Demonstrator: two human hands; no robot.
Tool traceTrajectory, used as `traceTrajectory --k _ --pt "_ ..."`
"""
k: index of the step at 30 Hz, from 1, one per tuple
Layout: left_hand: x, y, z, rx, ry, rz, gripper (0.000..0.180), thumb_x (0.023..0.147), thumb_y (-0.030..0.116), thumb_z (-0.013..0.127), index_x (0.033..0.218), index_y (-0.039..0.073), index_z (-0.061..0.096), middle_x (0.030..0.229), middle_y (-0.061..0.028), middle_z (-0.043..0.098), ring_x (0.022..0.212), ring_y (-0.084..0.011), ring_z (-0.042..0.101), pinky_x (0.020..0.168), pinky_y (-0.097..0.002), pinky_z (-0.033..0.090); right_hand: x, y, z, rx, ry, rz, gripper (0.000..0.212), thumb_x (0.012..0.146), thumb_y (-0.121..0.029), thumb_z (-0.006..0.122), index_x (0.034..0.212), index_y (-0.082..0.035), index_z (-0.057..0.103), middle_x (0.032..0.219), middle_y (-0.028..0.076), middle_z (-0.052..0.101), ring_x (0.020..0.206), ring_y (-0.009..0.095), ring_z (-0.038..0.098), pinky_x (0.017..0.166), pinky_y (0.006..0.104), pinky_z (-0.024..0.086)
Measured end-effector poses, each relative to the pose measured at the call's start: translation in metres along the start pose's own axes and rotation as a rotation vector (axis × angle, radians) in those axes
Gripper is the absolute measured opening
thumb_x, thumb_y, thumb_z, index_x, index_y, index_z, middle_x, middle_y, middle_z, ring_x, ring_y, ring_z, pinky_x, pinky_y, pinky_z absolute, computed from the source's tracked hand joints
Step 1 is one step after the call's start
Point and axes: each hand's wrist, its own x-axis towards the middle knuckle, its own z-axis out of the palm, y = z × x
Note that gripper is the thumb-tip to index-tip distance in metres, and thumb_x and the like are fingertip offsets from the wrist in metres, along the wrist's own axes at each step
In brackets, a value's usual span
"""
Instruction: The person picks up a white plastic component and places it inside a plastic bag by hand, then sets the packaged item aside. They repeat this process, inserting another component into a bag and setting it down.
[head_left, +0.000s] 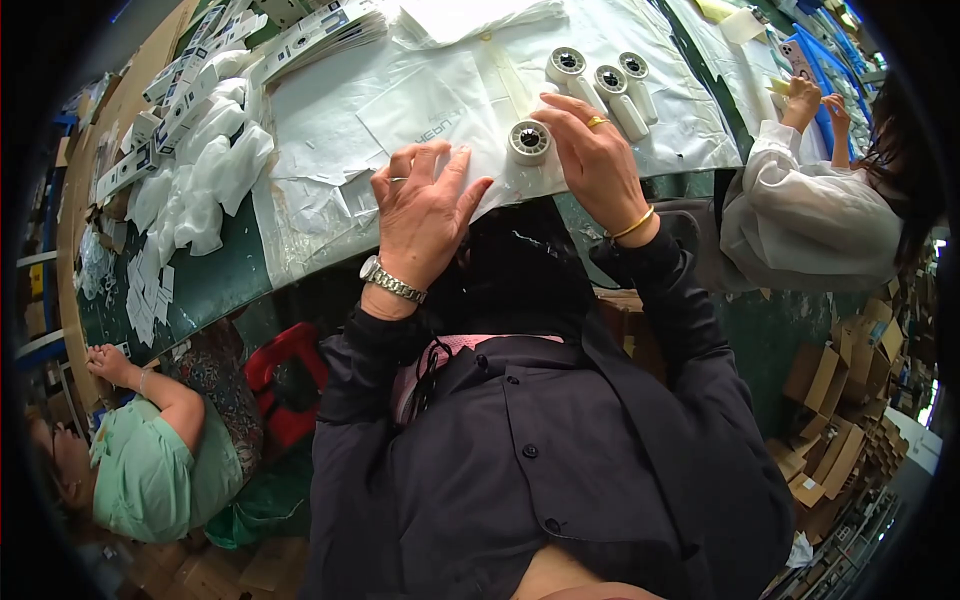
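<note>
My left hand (425, 210) lies on a thin white plastic bag (415, 105) with dark print, its fingers apart and the thumb stretched to the side. To its right is a small white handheld fan (528, 142), its round grille facing up and dark at the centre. The fingers of my right hand (600, 165) bend over this fan's handle, which they partly cover; the thumb is hidden. Just beyond that hand lie more white fans: one (567, 64) at the left, one (611, 80) in the middle and one (633, 66) at the right.
White-wrapped pieces (215, 165) and slim printed boxes (185, 110) are heaped at the table's left. Flat printed cartons (315, 40) lie at the back. One co-worker (150, 455) sits at the lower left, another (800, 210) at the right. Cardboard boxes (830, 380) stand at the lower right.
</note>
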Motion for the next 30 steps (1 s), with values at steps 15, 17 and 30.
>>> traceTrajectory --k 15,17,30 --pt "-0.016 -0.029 -0.001 -0.163 0.151 0.047 0.015 0.099 0.022 0.076 0.111 0.013 0.074 0.138 -0.0037 0.071 0.141 -0.0229 0.06 0.12 -0.0516 0.025 -0.014 -0.025 0.02 -0.114 0.022 0.198 0.046 0.09 -0.029 0.085 0.129 -0.008 0.073 0.101 0.01 0.071 0.09 0.026 0.07 0.077 0.0386 0.056" --pt "-0.017 -0.025 -0.004 -0.206 0.149 0.054 0.016 0.097 0.023 0.078 0.11 0.014 0.074 0.139 -0.0039 0.071 0.142 -0.0235 0.06 0.121 -0.052 0.025 -0.017 -0.026 0.018 -0.08 0.014 0.26 0.043 0.09 -0.025 0.084 0.129 -0.008 0.073 0.101 0.01 0.071 0.088 0.024 0.069 0.075 0.037 0.056" --pt "-0.018 -0.016 -0.002 -0.241 0.107 0.025 0.014 0.093 0.024 0.082 0.101 0.015 0.074 0.136 -0.0037 0.071 0.142 -0.0236 0.059 0.12 -0.054 0.023 -0.033 -0.077 0.005 0.482 0.023 0.251 0.051 0.081 -0.002 0.086 0.13 -0.007 0.071 0.117 0.01 0.074 0.091 0.021 0.071 0.078 0.0299 0.059"
